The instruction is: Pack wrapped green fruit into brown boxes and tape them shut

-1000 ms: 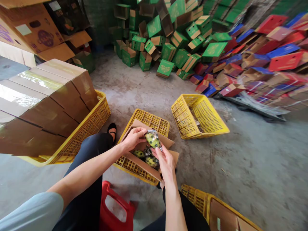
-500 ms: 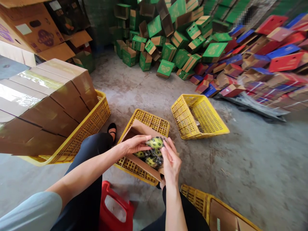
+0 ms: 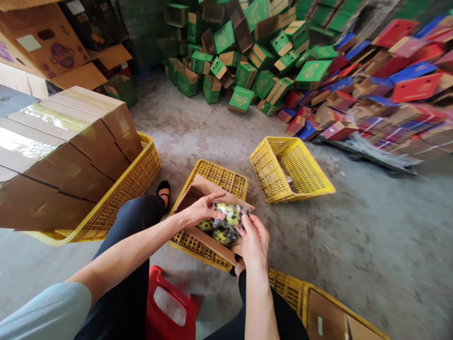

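Note:
Between my two hands is a clear plastic packet (image 3: 229, 214) with something yellow-green and black-spotted inside, perhaps fruit. My left hand (image 3: 202, 209) holds its left end, the thumb across the front and a finger raised behind. At the right end, the fingers and thumb of my right hand (image 3: 256, 236) pinch the plastic. Just beneath, similar wrapped pieces (image 3: 221, 236) lie in an open cardboard box (image 3: 208, 187). That box rests on an upturned yellow crate (image 3: 226, 175) between my legs.
Taped cartons (image 3: 67, 137) fill a yellow crate (image 3: 141, 165) on the left. Another yellow crate (image 3: 293, 174) stands ahead right. A red stool (image 3: 170, 302) is below me. Piles of green boxes (image 3: 242, 99) and red-blue boxes (image 3: 415, 87) lie farther back.
My left hand's finger has lifted from the packet and its thumb has come over the front. The packet has turned and dropped slightly, with my right hand following at its end.

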Motion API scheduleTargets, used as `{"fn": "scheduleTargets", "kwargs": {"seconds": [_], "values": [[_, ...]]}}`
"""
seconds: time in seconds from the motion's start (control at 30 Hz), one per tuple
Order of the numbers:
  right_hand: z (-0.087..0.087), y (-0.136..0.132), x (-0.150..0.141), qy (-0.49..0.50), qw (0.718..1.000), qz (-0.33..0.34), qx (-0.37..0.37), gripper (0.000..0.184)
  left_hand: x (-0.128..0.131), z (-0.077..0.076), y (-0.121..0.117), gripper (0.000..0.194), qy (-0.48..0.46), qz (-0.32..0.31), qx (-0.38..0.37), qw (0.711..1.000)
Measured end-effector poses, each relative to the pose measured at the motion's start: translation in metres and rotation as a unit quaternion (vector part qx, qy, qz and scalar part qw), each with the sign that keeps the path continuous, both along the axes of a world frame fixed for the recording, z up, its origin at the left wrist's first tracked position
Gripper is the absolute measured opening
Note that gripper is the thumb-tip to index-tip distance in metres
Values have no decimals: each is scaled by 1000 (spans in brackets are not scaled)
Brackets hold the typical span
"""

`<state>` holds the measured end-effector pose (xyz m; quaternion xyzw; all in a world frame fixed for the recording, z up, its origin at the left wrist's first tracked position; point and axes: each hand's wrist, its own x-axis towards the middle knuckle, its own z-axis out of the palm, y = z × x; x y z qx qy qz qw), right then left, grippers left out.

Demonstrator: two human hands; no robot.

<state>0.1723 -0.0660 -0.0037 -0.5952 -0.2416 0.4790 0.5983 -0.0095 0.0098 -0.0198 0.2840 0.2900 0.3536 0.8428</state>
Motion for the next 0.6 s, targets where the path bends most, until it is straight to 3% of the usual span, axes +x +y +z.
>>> {"fn": "scheduleTargets", "kwargs": {"seconds": [0.07, 0.27, 0.47, 0.6], "values": [[0, 0, 0, 2, 1000, -14, 11, 41, 0, 2, 0, 95, -1, 3, -20, 1000], [1, 0, 0, -12, 1000, -6, 26, 40, -2, 6, 1, 57, 18, -33, -9, 999], [-1, 2, 2, -67, 997, 28, 32, 40, -3, 2, 1, 57, 44, -22, 21, 999], [-7, 2, 3, -83, 997, -1, 8, 37, -2, 0, 0, 62, 56, -27, 22, 998]]}}
